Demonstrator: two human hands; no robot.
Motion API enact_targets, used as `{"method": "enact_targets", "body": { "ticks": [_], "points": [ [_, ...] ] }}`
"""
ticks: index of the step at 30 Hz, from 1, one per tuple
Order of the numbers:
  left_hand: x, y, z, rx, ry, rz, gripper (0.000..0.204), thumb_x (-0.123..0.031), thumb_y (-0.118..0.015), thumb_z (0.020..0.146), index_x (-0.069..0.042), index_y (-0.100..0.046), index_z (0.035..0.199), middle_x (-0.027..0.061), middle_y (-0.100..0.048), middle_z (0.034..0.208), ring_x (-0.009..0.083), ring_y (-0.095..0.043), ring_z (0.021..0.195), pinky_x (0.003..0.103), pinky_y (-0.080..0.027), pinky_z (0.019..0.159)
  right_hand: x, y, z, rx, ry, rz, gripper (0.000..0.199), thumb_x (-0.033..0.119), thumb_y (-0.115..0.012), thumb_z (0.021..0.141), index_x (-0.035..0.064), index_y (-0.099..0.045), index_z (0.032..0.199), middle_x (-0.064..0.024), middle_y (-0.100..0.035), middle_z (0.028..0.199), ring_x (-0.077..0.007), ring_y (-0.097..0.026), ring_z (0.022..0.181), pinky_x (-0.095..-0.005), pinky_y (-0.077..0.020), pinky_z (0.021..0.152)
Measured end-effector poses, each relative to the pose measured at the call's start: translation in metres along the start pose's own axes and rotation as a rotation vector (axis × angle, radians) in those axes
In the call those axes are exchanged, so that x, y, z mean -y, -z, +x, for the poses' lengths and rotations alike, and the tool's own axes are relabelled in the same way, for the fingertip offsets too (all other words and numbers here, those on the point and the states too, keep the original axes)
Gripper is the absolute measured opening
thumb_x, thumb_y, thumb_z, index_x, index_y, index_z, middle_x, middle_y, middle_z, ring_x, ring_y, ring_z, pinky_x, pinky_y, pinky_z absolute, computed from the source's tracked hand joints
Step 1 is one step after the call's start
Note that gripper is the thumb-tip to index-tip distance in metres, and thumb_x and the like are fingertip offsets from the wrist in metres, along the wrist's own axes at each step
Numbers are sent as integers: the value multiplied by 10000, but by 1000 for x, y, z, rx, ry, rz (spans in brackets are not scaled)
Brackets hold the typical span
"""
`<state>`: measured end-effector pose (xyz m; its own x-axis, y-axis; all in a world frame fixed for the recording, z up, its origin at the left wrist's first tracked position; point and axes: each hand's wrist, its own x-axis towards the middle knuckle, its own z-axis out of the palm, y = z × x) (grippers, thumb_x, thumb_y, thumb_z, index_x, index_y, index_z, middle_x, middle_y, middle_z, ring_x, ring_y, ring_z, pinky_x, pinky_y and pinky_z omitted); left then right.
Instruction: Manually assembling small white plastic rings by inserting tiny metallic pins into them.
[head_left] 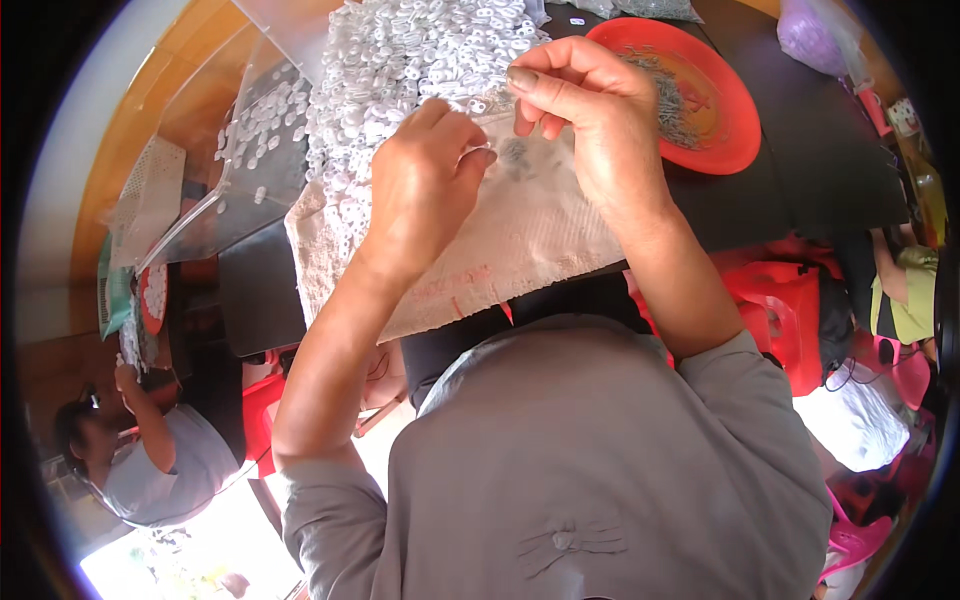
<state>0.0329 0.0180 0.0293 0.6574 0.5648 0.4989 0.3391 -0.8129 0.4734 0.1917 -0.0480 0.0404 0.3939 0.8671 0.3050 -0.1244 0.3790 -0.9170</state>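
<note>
My left hand [425, 185] and my right hand [580, 105] are raised close together over a white woven sack [520, 240] spread on a dark table. Each pinches something small between thumb and fingers; the pieces themselves are too small to make out. A large heap of small white plastic rings [400, 70] lies on the sack just beyond my left hand. Behind my right hand stands a red round tray [725, 125] holding a pile of thin metal pins [675, 100].
A clear plastic box [255, 150] with more white rings sits at the left of the table. Red plastic stools [785, 310] stand at the right. Another person [150, 455] sits at the lower left, a second person's sleeve [910, 295] at the right edge.
</note>
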Motion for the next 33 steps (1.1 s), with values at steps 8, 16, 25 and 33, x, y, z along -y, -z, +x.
{"method": "enact_targets", "body": {
  "ticks": [8, 16, 25, 33],
  "points": [
    [37, -26, 11, 174, -119, 285, 142, -86, -712, 703, -50, -624, 808, 100, -582, 844, 302, -598, 806, 403, -508, 677, -8, -1, 1, 39, -41, -4, 87, 69, -655, 841, 1, -659, 895, -22, -615, 693, -90, -577, 600, -207, -364, 546],
    [15, 9, 5, -51, 628, -860, 113, -56, -659, 850, 31, -666, 921, 36, -616, 759, 81, -527, 565, 205, -355, 441, -13, -6, 0, 71, -77, -95, 73, 71, -645, 851, 15, -654, 897, 2, -616, 728, -69, -560, 610, -198, -363, 535],
    [15, 19, -30, -262, 726, -1327, 111, 17, -629, 854, 70, -625, 951, 123, -652, 787, 141, -601, 581, 241, -443, 447, -23, -31, -9, 290, -104, -277, 51, 91, -595, 905, 44, -607, 918, 20, -594, 747, -45, -524, 644, -191, -369, 543],
    [18, 13, -42, -303, 703, -1346, 98, -42, -591, 906, 40, -603, 957, 108, -645, 800, 131, -596, 610, 241, -450, 482, -23, -41, -7, 400, -55, -402, 71, 106, -559, 933, 39, -584, 933, 7, -600, 759, -54, -550, 669, -189, -386, 512]
  ]
}}
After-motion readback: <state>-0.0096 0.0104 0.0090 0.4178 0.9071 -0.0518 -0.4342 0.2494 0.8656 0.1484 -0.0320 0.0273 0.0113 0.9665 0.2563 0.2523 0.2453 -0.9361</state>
